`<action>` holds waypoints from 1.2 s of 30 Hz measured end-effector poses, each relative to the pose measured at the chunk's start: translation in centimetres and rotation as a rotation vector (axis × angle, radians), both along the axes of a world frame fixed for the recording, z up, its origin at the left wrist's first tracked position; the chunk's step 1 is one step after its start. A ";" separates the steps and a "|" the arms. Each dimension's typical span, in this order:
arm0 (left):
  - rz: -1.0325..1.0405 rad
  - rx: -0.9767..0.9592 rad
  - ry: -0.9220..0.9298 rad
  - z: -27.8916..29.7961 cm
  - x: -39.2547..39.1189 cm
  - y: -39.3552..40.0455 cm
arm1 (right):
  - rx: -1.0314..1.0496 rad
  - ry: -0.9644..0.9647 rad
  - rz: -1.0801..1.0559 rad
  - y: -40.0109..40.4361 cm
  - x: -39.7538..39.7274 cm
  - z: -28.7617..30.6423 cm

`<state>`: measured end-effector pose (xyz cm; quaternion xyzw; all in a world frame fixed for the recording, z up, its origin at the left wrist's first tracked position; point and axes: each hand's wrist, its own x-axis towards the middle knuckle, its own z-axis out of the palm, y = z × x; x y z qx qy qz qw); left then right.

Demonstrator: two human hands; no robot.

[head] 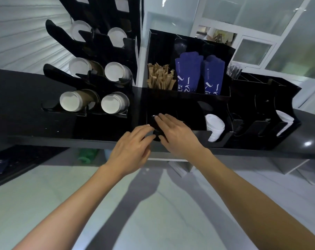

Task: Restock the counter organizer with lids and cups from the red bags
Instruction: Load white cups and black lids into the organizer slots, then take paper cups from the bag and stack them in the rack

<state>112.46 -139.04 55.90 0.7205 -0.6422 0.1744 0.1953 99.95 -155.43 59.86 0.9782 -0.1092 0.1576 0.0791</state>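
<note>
A black counter organizer [187, 98] stands on a dark counter. Both hands reach into its left front slot, where black lids [155, 123] sit. My left hand [130, 150] touches the lids from the left with its fingertips. My right hand [176, 134] lies flat over them from the right, fingers together. Whether either hand truly grips the stack is hard to tell, black against black. White lids [214, 127] fill the slot to the right. No red bag is in view.
A black cup rack [91, 73] at the left holds several stacks of paper cups lying on their sides. Brown sachets [160, 78] and blue packets [200, 73] stand in the organizer's back row. Another black holder [272, 105] with white lids sits at the right. The counter edge [63, 141] runs below.
</note>
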 end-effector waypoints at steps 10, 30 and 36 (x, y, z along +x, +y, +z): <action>0.205 0.181 0.041 1.4 -5.6 -1.0 | 0.224 -0.117 -0.101 0.9 -12.3 0.5; -0.470 0.497 0.089 -2.6 -53.0 -12.1 | 0.567 -0.128 -0.854 4.2 -65.5 -6.7; -0.704 0.565 0.003 -4.3 -63.4 -13.5 | 0.563 -0.239 -1.053 7.7 -76.1 -8.7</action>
